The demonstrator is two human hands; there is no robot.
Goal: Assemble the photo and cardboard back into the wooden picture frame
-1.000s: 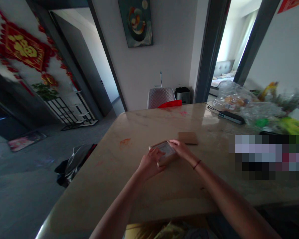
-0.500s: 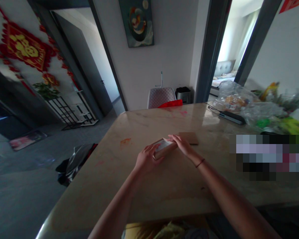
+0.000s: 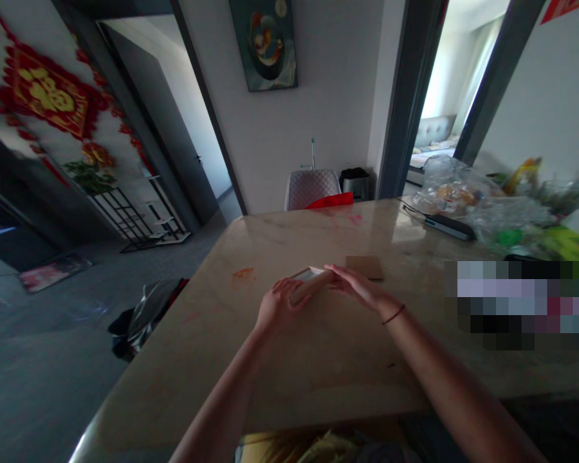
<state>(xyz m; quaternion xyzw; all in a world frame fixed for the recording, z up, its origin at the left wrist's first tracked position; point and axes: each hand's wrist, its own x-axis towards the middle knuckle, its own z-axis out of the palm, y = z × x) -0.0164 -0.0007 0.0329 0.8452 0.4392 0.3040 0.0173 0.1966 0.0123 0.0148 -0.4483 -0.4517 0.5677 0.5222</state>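
Observation:
Between my two hands is a small, shallow tan box or frame (image 3: 317,283) with a pale inside; I cannot tell which it is. My left hand (image 3: 278,305) grips its left end, fingers over the edge and thumb along the near side. At the other end, my right hand (image 3: 359,289) has its fingertips closed on the right corner. Parts of both ends are hidden by fingers. A flat brown square (image 3: 365,266) lies on the table just behind my right hand.
The marbled table (image 3: 270,360) bears an orange smear (image 3: 242,274). Plastic bags (image 3: 506,218) and a dark elongated device (image 3: 450,227) with a cord lie at the right. A quilted chair (image 3: 313,185) stands beyond the far edge.
The tan piece has tipped, so its near side faces me more and less of the pale inside shows. My left hand has moved slightly left, and my right wrist slightly right.

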